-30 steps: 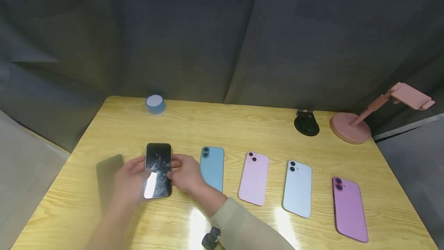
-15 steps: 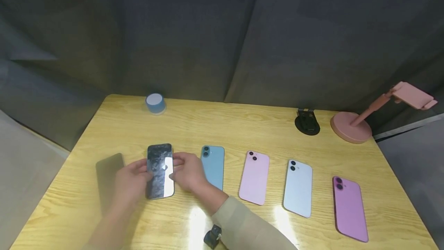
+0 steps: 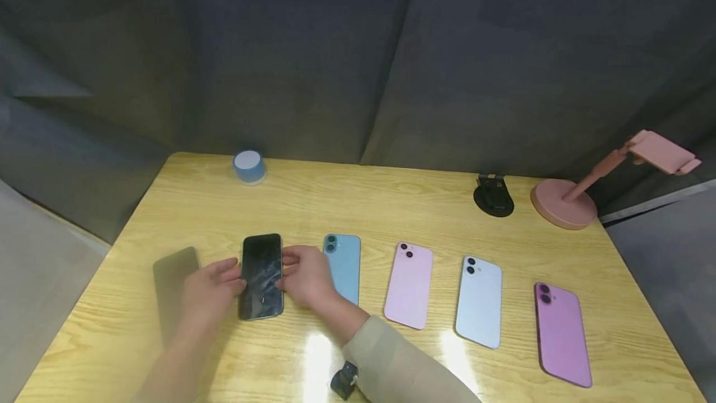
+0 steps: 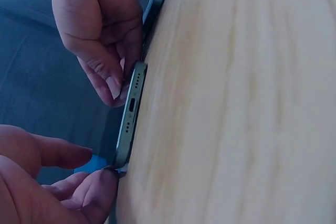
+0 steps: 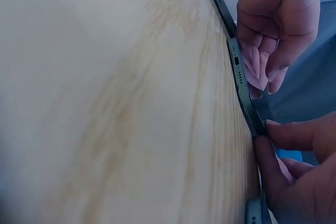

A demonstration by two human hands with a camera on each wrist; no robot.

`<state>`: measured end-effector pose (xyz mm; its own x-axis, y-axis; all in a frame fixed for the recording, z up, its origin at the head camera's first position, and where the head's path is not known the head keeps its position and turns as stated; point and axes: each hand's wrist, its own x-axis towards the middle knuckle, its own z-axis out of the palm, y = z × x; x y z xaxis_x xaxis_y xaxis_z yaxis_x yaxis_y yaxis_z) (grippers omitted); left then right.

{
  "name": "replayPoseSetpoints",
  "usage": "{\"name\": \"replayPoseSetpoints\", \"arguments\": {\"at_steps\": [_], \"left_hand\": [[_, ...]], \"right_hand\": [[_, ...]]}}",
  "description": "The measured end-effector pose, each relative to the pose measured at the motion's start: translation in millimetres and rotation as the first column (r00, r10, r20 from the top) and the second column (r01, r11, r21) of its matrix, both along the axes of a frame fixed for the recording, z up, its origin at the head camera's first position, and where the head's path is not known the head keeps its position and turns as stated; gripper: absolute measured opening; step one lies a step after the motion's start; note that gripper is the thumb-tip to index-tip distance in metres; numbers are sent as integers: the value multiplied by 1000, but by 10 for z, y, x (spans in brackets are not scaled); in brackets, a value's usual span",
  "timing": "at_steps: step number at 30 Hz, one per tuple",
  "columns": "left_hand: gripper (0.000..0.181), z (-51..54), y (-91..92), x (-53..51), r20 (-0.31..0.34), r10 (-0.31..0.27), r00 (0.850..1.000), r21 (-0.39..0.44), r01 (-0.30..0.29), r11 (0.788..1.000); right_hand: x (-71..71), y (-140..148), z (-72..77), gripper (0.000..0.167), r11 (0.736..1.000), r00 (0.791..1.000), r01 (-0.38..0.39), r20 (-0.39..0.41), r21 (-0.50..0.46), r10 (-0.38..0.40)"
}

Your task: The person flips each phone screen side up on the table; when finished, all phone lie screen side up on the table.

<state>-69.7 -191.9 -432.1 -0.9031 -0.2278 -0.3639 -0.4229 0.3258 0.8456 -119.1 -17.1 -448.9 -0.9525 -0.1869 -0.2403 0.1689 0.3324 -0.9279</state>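
1. Both hands were on one phone. Right hand (image 3: 310,275) had its thumb and a finger pinching the right edge. Left hand (image 3: 209,291) had its thumb up against the left edge, fingers loosely bent; honestly can't tell if it was really gripping.
2. That black-screened phone (image 3: 261,277) was screen up, low over the wooden table (image 3: 363,204), charging port facing the wrist cams. Couldn't tell if it was fully flat.
3. Left of it was a grey-green phone (image 3: 169,278), partly behind the left hand. Just right was a blue phone (image 3: 342,266), partly covered by the right arm.
4. Further right: pink phone (image 3: 409,286), pale blue phone (image 3: 479,303), then a magenta phone (image 3: 562,336), all camera side up.
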Motion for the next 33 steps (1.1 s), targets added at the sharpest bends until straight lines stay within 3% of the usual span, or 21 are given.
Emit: {"name": "replayPoseSetpoints", "arguments": {"at_steps": [10,18,21,23,25,27,30,33], "left_hand": [[53,49,-31,24,-10,17,1000,72,-16,997],[52,54,-39,28,-1,13,1000,89,-13,996],[55,32,-56,34,16,-31,999,11,31,999],[58,34,-45,48,20,-69,997,-94,70,993],[59,60,4,63,-11,-105,994,-225,100,969],[60,115,94,83,-73,-146,987,-350,111,930],[61,224,273,90,-174,-215,961,-476,109,873],[65,291,440,60,-213,-276,937,-469,149,870]], "right_hand": [[9,3,-19,52,1000,998,2,-59,17,-1],[23,25,17,55,1000,999,-14,-48,23,15],[49,72,100,59,998,998,-48,-40,28,49],[91,136,178,60,995,995,-90,-48,44,92],[149,231,260,65,986,985,-139,-86,91,147],[213,350,334,73,981,975,-160,-140,106,174],[286,554,410,83,986,960,-142,-229,85,158],[320,755,446,83,996,951,-70,-297,52,83]]}}
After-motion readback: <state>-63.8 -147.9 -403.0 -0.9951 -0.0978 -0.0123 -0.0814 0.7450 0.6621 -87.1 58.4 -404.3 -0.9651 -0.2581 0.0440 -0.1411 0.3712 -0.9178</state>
